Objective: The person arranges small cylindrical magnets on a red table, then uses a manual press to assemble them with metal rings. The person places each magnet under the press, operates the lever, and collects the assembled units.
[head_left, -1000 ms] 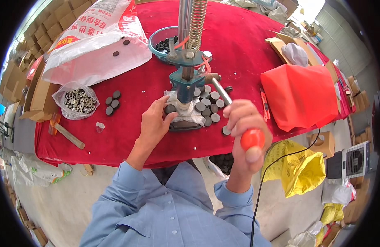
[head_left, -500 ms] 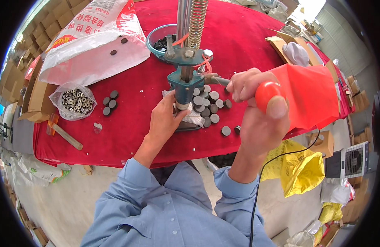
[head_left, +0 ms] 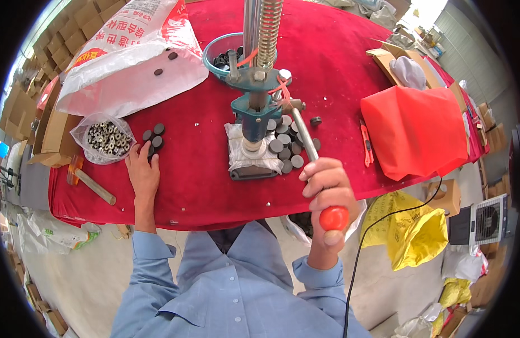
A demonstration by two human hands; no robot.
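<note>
My right hand (head_left: 331,194) is closed round the lever (head_left: 305,134) of a bench press (head_left: 254,121), just above its red ball knob (head_left: 333,218). The lever slants down toward me. Beneath the press head lies a white-wrapped base plate (head_left: 237,147); a pile of round grey-black discs (head_left: 283,138) sits against its right side. Over on the left, my left hand (head_left: 141,176) has its fingers apart, the tips at a small group of black discs (head_left: 158,142) and beside a clear bag of small metal rings (head_left: 106,139). Whether a fingertip touches a disc is hard to tell.
A hammer (head_left: 94,185) lies near the left edge of the red-covered table (head_left: 215,197). Behind the press stands a blue basin (head_left: 215,44) of black parts. A large white sack (head_left: 130,79) lies back left; a red bag (head_left: 412,132) and a red cutter (head_left: 366,144) lie right.
My left hand has gone from under the press head to the discs at the left. My right hand has swung the lever down and toward me, uncovering the red cutter.
</note>
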